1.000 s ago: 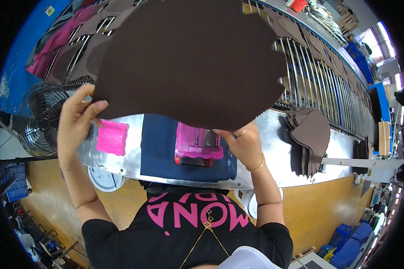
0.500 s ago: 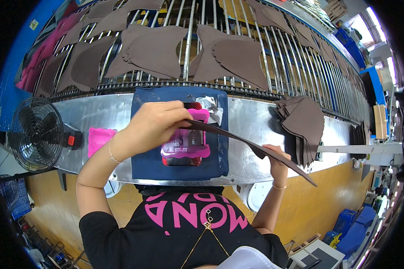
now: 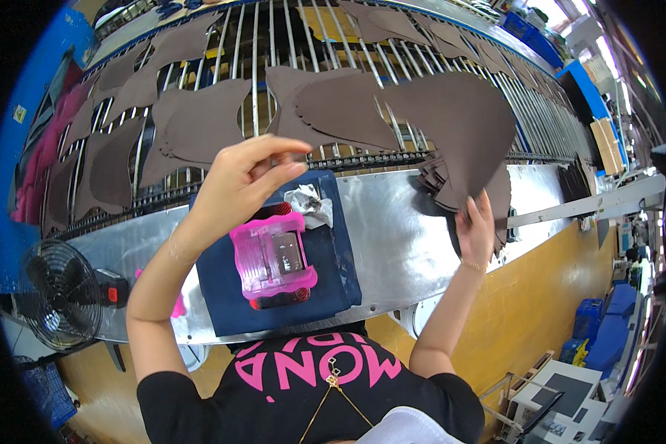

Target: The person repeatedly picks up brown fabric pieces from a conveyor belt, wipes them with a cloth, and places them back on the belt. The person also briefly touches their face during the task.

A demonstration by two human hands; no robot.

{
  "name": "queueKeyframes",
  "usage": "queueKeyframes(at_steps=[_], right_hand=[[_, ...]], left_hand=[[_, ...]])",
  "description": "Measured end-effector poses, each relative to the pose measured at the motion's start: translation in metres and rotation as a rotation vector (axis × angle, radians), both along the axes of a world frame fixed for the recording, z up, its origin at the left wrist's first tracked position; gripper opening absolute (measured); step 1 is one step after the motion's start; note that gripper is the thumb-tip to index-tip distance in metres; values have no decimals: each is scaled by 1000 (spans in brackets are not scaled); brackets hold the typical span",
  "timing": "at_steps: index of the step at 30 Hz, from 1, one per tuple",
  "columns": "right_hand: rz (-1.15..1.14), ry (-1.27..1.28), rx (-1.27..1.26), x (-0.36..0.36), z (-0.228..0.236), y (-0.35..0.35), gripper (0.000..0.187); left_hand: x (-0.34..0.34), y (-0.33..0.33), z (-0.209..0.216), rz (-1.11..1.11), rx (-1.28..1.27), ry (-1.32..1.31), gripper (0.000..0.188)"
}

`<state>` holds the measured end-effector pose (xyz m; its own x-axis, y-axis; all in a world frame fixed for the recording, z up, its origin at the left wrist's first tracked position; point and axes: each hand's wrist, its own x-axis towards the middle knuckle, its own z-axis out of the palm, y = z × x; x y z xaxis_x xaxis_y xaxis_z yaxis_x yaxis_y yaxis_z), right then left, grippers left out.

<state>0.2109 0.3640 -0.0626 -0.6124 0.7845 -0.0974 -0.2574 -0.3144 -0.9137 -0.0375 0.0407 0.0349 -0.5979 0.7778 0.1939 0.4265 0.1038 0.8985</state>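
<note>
My right hand [image 3: 476, 229] pinches the lower edge of a dark brown, curved flat sheet piece [image 3: 451, 118]. That piece stands raised over a stack of similar brown pieces [image 3: 501, 200] on the right of the metal bench, hiding part of it. My left hand [image 3: 248, 177] is in the air left of centre, empty, with thumb and fingers apart. Below it a pink frame-like plastic device [image 3: 263, 259] with a clear part and a metal block rests on a dark blue pad [image 3: 226, 307]. Crumpled whitish wrapping [image 3: 311, 207] lies beside the device.
Behind the metal bench [image 3: 392, 222] runs a rack of metal bars [image 3: 256, 66] bearing several brown pieces [image 3: 200, 122]. A black fan [image 3: 61, 288] stands at the left end. A pale bar [image 3: 592, 203] crosses the bench on the right.
My left hand has let go of the brown piece. My right hand has swung it up and right, over the stack. The view has shifted, uncovering more of the pink device.
</note>
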Motion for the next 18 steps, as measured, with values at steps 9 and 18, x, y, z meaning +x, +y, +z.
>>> queueKeyframes(at_steps=[9,18], right_hand=[[-42,221,-205,-201,-82,106,41],[-367,-121,35,-189,-60,100,41]], left_hand=[[-4,-65,-21,246,-4,-91,22],[-5,-86,-27,338,-55,-180,22]])
